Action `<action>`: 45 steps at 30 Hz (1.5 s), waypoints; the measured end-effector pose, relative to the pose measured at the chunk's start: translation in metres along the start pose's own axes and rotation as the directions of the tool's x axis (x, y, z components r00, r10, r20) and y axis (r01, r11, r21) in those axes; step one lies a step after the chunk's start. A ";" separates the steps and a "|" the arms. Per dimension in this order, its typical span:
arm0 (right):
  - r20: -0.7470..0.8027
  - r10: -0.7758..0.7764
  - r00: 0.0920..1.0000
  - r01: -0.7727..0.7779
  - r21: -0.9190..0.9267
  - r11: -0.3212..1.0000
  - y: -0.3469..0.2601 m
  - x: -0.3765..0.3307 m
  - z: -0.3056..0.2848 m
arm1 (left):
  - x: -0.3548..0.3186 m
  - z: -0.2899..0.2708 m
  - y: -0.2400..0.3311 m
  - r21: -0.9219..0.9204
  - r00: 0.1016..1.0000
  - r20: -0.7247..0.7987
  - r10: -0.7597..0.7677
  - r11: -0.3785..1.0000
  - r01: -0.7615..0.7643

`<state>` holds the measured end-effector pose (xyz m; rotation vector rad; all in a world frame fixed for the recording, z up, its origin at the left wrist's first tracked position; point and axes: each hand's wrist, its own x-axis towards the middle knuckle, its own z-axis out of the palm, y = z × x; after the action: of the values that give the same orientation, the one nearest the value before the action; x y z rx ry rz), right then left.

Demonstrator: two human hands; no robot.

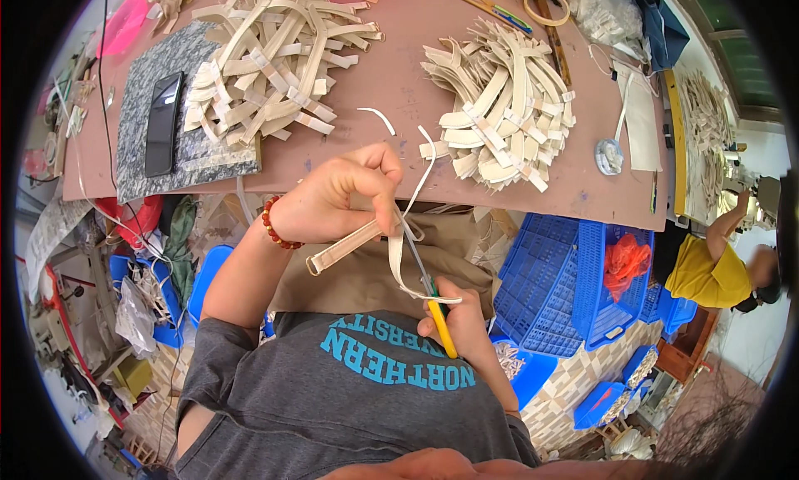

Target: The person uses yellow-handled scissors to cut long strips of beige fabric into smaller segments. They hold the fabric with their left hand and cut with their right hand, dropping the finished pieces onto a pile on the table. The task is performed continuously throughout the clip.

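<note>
My left hand [354, 195], with a red bead bracelet at its wrist, pinches a beige leather-like strap [343, 248] near my chest. A small metal ring sits at the strap's lower left end. The narrow pale end of the strap curves down toward my right hand [464, 315]. That hand is closed round a slim tool [441, 326] with a yellow and green handle and a long thin metal shaft. The shaft points up toward my left fingertips; its tip is hard to make out there. A thin white strip [423, 176] runs from beside my left fingers onto the table.
The pinkish-brown table [391, 72] bears two heaps of beige straps, a left heap [275, 64] and a right heap [503, 105]. A phone [165, 124] lies on a speckled stone slab [215, 159]. Blue crates [541, 284] stand at right; beyond, a person in yellow [707, 272].
</note>
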<state>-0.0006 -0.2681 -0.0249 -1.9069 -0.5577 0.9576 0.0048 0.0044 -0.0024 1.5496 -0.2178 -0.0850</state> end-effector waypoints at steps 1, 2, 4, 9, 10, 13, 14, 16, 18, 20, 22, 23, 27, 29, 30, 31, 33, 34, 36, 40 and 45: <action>0.010 0.005 1.000 -0.006 0.010 1.000 0.001 -0.001 0.000 | 0.000 0.000 -0.001 0.000 1.000 0.003 0.012 1.000 -0.012; 0.020 0.011 1.000 -0.011 0.020 1.000 0.002 -0.001 0.000 | 0.000 0.000 -0.002 0.000 1.000 0.006 0.024 1.000 -0.024; 0.017 -0.012 1.000 0.012 0.023 1.000 0.000 -0.001 -0.001 | 0.000 0.000 -0.004 0.024 0.999 0.025 0.045 0.999 -0.045; 0.005 -0.061 0.998 0.061 0.017 0.998 0.000 0.002 -0.001 | 0.004 0.001 -0.001 0.103 0.994 0.100 0.042 0.993 -0.052; 0.011 -0.055 0.998 0.055 0.014 0.998 -0.002 0.002 -0.003 | 0.004 0.002 0.000 0.095 0.995 0.097 0.027 0.995 -0.036; 0.041 -0.014 0.999 0.015 -0.015 1.000 -0.005 0.000 -0.008 | 0.004 0.003 0.003 0.098 0.994 0.108 0.000 0.995 -0.011; 0.052 0.003 0.999 -0.001 -0.028 1.000 -0.005 -0.001 -0.009 | 0.005 0.002 0.004 0.116 0.992 0.124 0.005 0.993 -0.019; 0.036 0.000 0.999 0.001 -0.018 1.000 -0.002 -0.002 -0.008 | 0.007 0.003 0.005 0.135 0.990 0.143 0.011 0.990 -0.031; 0.020 -0.016 1.000 0.016 -0.006 1.000 -0.002 -0.002 -0.007 | 0.008 0.004 0.006 0.145 0.989 0.146 0.011 0.989 -0.032; 0.006 -0.043 0.999 0.043 0.008 0.999 -0.004 0.000 -0.007 | 0.009 0.005 0.006 0.160 0.986 0.169 0.007 0.987 -0.035; 0.040 -0.016 0.999 0.016 -0.002 1.000 0.005 -0.001 -0.006 | 0.009 0.004 0.007 0.168 0.982 0.190 -0.011 0.986 -0.022; 0.057 -0.003 0.998 0.003 -0.007 1.000 0.008 -0.002 -0.006 | 0.010 0.003 0.007 0.169 0.980 0.199 -0.025 0.986 -0.009; 0.069 -0.031 0.997 0.026 0.074 0.997 0.009 -0.002 -0.008 | 0.010 0.002 0.005 0.146 0.975 0.223 -0.005 0.989 -0.029; 0.062 -0.028 0.998 0.016 0.177 0.984 0.013 -0.001 -0.005 | 0.011 0.006 0.006 0.234 0.993 0.119 0.007 0.972 -0.035; 0.043 -0.029 0.999 0.018 0.241 0.970 0.015 -0.001 -0.004 | 0.012 0.009 0.007 0.277 0.997 0.068 0.022 0.960 -0.040; 0.025 -0.030 0.999 0.021 0.305 0.952 0.016 -0.001 -0.002 | 0.012 0.013 0.003 0.043 0.998 -0.026 -0.064 0.997 0.065; 0.004 -0.022 1.000 0.019 0.343 0.939 0.022 0.000 0.002 | 0.007 0.024 -0.010 -0.437 0.949 -0.137 -0.285 0.877 0.200; 0.001 -0.014 1.000 0.013 0.319 0.948 0.026 0.001 0.003 | 0.006 0.026 -0.012 -0.481 0.942 -0.140 -0.304 0.853 0.203; 0.026 0.034 0.999 -0.040 0.295 0.955 0.027 0.002 0.004 | 0.003 0.029 -0.013 -0.565 0.928 -0.141 -0.345 0.798 0.211; 0.159 0.126 0.979 -0.183 0.426 0.886 0.010 0.002 0.003 | -0.001 0.028 -0.013 -0.466 0.931 -0.127 -0.343 0.849 0.249; 0.229 0.041 0.973 -0.161 0.537 0.828 0.017 0.000 0.002 | 0.000 0.023 -0.007 -0.421 0.929 -0.058 -0.366 0.853 0.310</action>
<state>-0.0021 -0.2757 -0.0404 -1.3293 -0.2514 1.2428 0.0012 -0.0185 -0.0095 1.1557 0.1805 -0.2853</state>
